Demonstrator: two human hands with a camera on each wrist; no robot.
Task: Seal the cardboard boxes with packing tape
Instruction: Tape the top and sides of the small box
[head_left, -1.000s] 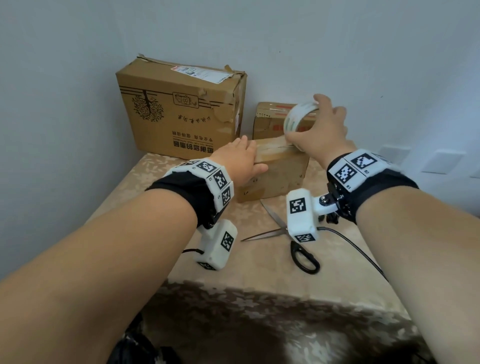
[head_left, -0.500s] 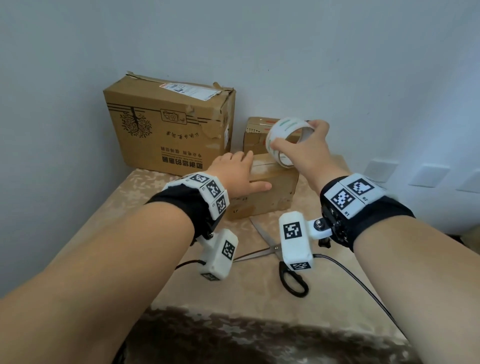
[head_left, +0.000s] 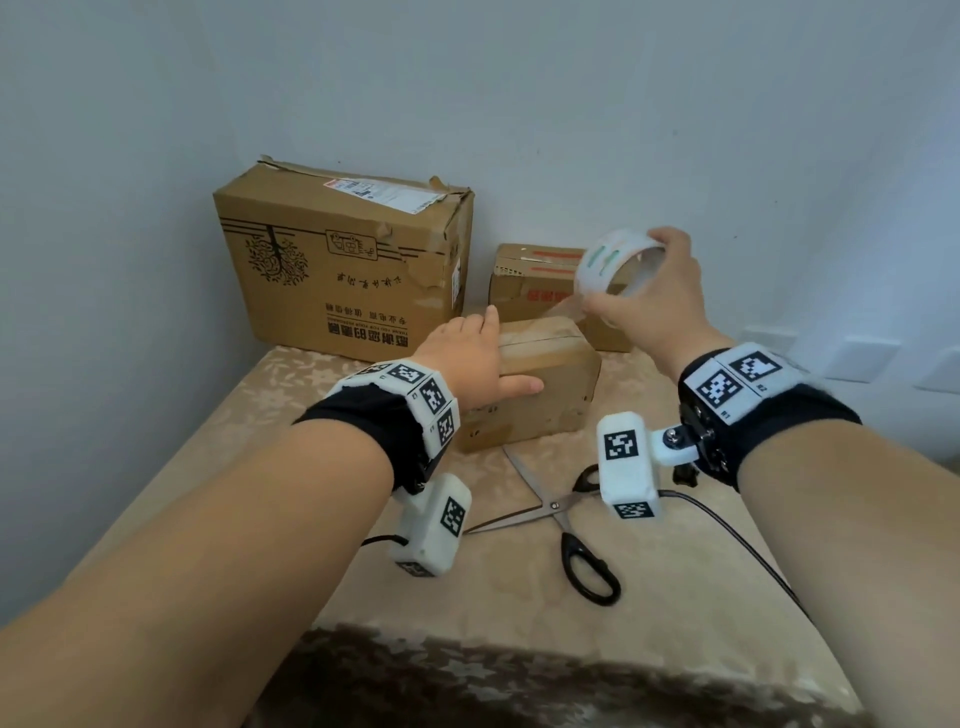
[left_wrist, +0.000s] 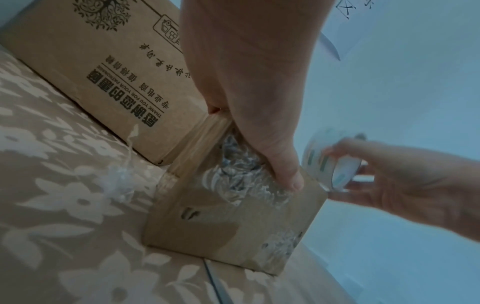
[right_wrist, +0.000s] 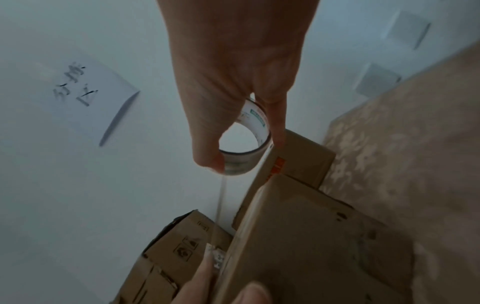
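The small box (head_left: 540, 379) sat mid-table, near the two boxes by the wall. The left hand (head_left: 467, 358) lay on its top, fingers straight and pressed together, thumb down the near face. The right hand (head_left: 660, 301) pinched the tape roll (head_left: 615, 265) above the box's far right, a clear strip running down to it. The box looked light and likely to slide, so it needed pinning from above. The roll seemed stiff; gripping through its core suited it.
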